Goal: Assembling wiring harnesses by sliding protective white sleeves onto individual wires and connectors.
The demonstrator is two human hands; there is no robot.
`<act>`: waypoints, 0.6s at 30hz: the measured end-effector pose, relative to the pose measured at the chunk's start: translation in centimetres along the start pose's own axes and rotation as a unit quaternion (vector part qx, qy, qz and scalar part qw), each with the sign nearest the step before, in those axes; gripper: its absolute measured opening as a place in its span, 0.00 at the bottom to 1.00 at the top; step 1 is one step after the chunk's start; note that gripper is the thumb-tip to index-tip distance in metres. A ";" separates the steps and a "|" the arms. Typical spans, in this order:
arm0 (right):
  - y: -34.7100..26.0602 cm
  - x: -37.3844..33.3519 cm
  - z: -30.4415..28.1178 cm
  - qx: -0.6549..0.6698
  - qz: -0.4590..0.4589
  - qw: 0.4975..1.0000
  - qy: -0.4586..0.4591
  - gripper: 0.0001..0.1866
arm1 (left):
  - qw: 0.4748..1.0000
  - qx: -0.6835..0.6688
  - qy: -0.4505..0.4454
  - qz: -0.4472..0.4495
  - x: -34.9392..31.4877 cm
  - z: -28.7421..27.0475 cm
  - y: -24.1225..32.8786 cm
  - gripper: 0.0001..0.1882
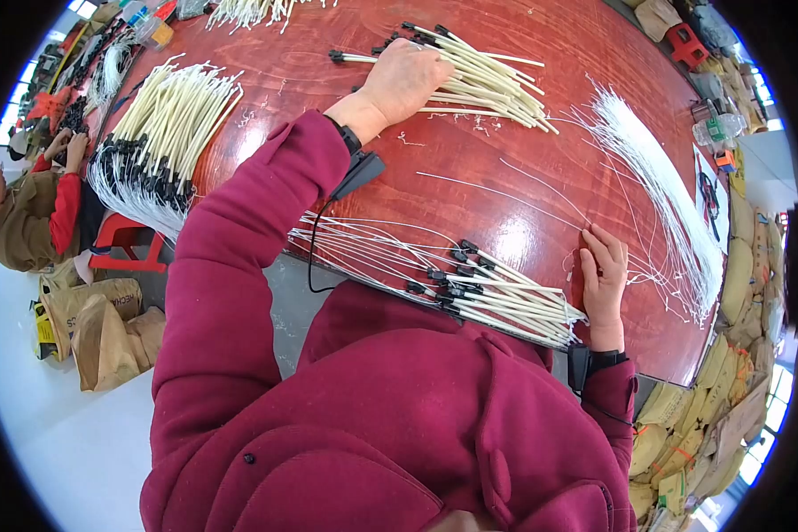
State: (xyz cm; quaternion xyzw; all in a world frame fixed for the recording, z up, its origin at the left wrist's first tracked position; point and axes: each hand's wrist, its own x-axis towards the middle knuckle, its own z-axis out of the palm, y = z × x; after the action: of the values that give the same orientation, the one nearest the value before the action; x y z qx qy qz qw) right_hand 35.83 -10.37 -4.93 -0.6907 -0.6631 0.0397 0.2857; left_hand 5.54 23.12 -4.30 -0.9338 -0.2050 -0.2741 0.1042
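My left hand reaches to the far side of the table, bent over a loose pile of cream tubes with black end pieces. Its fingers are closed on one cream tube; their tips are partly hidden by the hand. Near the right front, my right hand pinches the end of a thin white strand between thumb and fingertips. The strand runs left across the tabletop. Just left of this hand, along the near edge, lies a bunch of similar tubes, with long white strands trailing left from their black ends.
A thick sheaf of white strands lies on the right of the red table. Another bundle of tubes rests at the left edge. A red stool, paper bags and a seated person are on the left.
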 end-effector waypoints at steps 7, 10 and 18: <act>-0.2 -0.7 -0.2 -0.001 -0.002 1.000 -0.002 0.15 | 0.990 -0.133 0.018 -0.039 -2.8 -5.0 5.3 0.10; 0.0 -1.0 0.0 0.002 -0.001 1.000 0.004 0.15 | 0.980 -0.184 -0.001 -0.081 -5.6 -6.1 6.9 0.11; 1.4 -0.4 0.2 0.005 -0.014 1.000 0.013 0.14 | 0.948 -0.249 -0.041 -0.194 -11.9 -6.9 7.4 0.08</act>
State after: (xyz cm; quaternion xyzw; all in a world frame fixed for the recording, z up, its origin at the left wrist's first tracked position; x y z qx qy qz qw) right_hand 36.95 -10.56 -5.85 -0.6805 -0.6688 0.0302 0.2978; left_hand -3.53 10.54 -5.77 -0.8827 -0.3114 -0.2929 -0.1951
